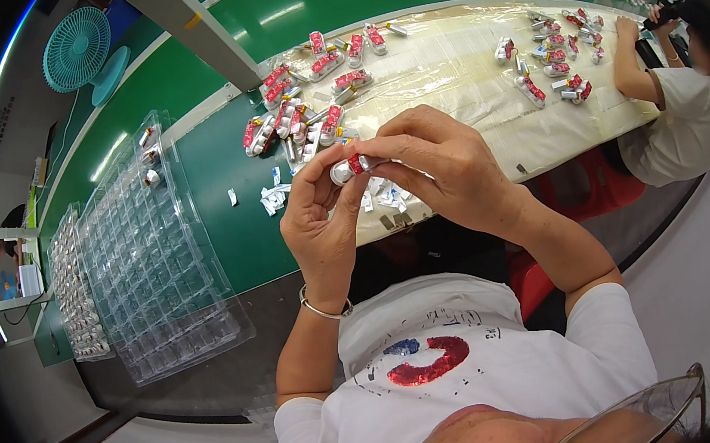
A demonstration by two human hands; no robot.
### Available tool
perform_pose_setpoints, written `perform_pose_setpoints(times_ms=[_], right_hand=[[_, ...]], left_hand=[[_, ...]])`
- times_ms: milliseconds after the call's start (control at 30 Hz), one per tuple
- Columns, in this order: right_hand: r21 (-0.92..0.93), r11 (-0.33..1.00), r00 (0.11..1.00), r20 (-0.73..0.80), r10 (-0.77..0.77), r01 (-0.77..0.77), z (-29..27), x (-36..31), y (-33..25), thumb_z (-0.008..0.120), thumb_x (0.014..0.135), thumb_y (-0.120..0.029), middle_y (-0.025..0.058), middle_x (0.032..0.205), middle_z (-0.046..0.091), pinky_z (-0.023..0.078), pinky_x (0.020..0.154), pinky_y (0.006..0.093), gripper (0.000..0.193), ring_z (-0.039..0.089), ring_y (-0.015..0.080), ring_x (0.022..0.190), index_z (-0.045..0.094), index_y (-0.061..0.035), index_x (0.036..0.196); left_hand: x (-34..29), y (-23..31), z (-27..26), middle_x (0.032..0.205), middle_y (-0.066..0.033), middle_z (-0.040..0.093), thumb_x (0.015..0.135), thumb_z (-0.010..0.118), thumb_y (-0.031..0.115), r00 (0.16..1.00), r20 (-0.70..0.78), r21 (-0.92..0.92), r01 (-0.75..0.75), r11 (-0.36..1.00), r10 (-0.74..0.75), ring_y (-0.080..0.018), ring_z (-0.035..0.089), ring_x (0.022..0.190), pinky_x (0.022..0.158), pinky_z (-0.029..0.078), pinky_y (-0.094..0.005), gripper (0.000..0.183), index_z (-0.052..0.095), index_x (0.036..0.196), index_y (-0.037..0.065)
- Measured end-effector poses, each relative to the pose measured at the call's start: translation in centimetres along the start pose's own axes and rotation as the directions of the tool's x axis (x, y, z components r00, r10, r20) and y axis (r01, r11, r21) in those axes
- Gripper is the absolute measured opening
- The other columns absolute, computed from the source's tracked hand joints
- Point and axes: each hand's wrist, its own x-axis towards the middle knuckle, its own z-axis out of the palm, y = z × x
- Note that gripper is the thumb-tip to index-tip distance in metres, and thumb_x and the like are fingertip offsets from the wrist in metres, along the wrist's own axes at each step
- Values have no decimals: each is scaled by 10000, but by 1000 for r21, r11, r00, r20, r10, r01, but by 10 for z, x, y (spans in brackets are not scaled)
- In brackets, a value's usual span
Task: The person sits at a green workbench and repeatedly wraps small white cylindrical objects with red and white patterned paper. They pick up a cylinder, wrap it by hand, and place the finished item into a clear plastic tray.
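Observation:
Both hands meet above the table's near edge around a small white, rounded part with a red band and a silvery end [343, 172]. My left hand [320, 216] grips its white end between thumb and fingers, and a metal bangle circles that wrist. From the right, my right hand [453, 164] pinches the silvery end, its fingertips partly hiding it. Just beyond my hands lies a pile of similar red and white parts [280, 130], several with silver cylinders attached. Small white and blue paper scraps [275, 197] lie beside my left hand, and more show below my right.
Stacked clear plastic trays [151, 260] with pockets stand at left, a few parts in the far corner. Left of them is a filled tray [77, 294]. More parts [554, 53] lie far right near a co-worker [681, 109]. A metal post [188, 31] and a turquoise fan [79, 50] stand behind.

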Motion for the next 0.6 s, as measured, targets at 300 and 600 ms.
perform_pose_setpoints(times_ms=[300,600], right_hand=[[84,996,1000,-1,-26,26,0,-2,4,766,782,-44,69,908,649,512,625,279,365,610,179,792,719,-87,1140],[63,997,999,-15,-36,37,-1,-5,-1,768,770,-26,68,911,648,513,627,284,382,609,184,791,719,-95,1142]], left_hand=[[-2,3,-7,1130,-146,670,897,657,-32,997,82,84,-7,996,0,-158,654,1012,896,548,-270,335,588,1221,-82],[-4,3,-9,1075,-68,701,884,698,16,996,80,158,-41,987,29,-58,632,874,790,533,-214,359,616,1230,-41]])
